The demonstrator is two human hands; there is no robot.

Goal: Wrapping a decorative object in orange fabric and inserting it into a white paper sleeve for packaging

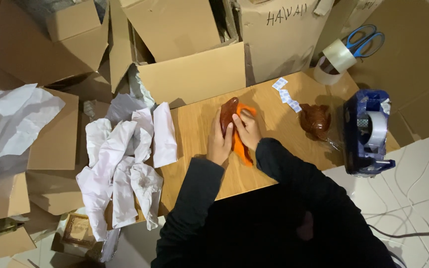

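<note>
Head view: both hands (233, 134) clasp brown carving (227, 114), orange cloth (242, 144).

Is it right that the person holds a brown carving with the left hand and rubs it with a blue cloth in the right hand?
Not quite: the cloth is orange, not blue, as the head view shows. The rest holds: the left hand holds the brown carving on the table, and the right hand presses the cloth against it.

Long black sleeves; bare hands
</note>
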